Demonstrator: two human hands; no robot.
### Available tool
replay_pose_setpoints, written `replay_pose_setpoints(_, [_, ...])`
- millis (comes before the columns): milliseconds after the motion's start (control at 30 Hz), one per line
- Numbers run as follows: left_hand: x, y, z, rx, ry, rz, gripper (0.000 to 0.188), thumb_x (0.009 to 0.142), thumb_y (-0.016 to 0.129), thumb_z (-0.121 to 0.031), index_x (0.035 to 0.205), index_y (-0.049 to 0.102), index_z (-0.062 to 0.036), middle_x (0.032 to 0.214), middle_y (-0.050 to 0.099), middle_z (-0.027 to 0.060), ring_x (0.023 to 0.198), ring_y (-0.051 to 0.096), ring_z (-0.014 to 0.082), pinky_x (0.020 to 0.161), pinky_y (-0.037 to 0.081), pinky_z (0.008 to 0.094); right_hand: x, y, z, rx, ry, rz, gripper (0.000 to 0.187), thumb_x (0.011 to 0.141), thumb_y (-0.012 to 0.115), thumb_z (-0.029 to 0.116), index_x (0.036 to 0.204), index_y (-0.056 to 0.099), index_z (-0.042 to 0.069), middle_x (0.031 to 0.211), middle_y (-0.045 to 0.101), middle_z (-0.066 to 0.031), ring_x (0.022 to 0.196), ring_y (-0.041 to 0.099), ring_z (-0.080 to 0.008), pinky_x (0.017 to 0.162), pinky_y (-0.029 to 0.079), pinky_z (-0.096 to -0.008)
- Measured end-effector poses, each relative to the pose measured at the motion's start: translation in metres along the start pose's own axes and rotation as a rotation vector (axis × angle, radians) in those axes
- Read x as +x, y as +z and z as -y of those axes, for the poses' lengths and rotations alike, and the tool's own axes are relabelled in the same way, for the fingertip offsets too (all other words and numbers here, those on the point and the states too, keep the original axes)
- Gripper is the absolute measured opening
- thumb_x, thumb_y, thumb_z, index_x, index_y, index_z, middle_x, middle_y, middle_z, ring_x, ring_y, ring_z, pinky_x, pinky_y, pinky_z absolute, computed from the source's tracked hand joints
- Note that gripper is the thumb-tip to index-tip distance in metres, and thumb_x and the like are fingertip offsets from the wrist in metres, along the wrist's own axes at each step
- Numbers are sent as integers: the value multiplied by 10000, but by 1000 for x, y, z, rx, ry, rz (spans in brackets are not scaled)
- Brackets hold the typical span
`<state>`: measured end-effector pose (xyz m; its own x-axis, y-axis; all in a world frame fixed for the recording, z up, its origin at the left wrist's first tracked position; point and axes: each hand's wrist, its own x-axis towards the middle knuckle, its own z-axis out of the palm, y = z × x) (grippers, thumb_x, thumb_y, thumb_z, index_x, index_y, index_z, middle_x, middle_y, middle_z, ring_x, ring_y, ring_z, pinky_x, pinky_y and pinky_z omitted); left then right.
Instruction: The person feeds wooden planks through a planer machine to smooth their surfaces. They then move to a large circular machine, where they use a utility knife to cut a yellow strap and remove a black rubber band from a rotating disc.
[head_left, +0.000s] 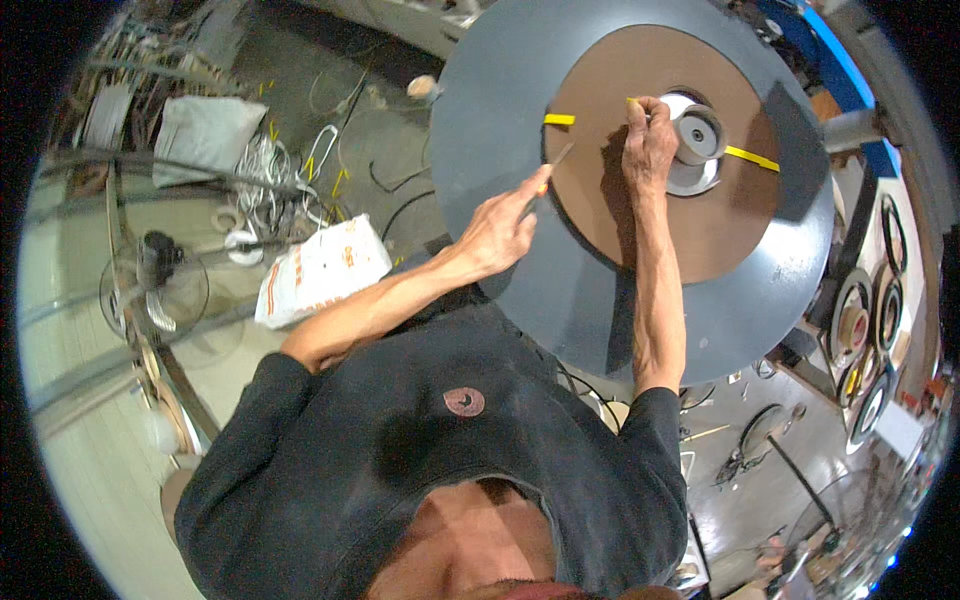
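Note:
In front of me lies a large grey round plate [510,60] carrying a wide brown coil [610,75] around a silver hub [700,133]. My left hand [503,228] is closed around a knife [564,154], its thin blade pointing over the coil's left edge. Just above the blade, a short yellow strip [559,120] crosses that edge. My right hand [651,145] is pinched beside the hub, and a bit of yellow strip shows at its fingertips. Another yellow strip [752,158] runs from the hub across the coil's right side.
At the left are a white printed sack [325,272], a tangle of white strapping [275,185] and a standing fan [155,285]. Several rings and reels [852,325] lean at the right. A blue beam [838,52] stands at the upper right. Dark cables lie near the plate.

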<state>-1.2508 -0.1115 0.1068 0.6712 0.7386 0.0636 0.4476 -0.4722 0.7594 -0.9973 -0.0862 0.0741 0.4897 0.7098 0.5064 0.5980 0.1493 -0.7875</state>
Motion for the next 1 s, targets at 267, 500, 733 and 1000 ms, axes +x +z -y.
replay_pose_setpoints(267, [145,-20,4,221,-12,-132,676,827,746,-382,1350,484,-42,1195,637,201,1112,628,362,956,495,437,-10,-5,-3,441,288,-11,247,1003,567,257,992,521,14,759,582,-30,704,534,-97,655,449,-245])
replay_pose_setpoints(500, [224,29,-4,344,-61,134,1041,664,810,-622,1322,422,86,1143,596,336,1059,631,470,890,520,540,-11,3,4,575,195,-194,195,1001,576,223,980,492,48,735,521,-5,653,471,-88,594,380,-225])
replay_pose_setpoints(733, [232,28,-11,359,27,200,1152,681,793,-587,1443,283,110,1183,566,338,1011,650,460,849,533,542,-12,13,8,535,247,-287,185,995,578,195,990,491,31,759,495,2,668,454,-72,619,396,-215])
replay_pose_setpoints(1000, [242,22,-8,370,-26,305,1074,694,816,-456,1430,295,127,1269,472,294,1205,505,430,935,490,546,45,-124,184,244,-557,-588,285,983,507,332,872,534,70,743,562,-31,634,536,-128,583,474,-278])
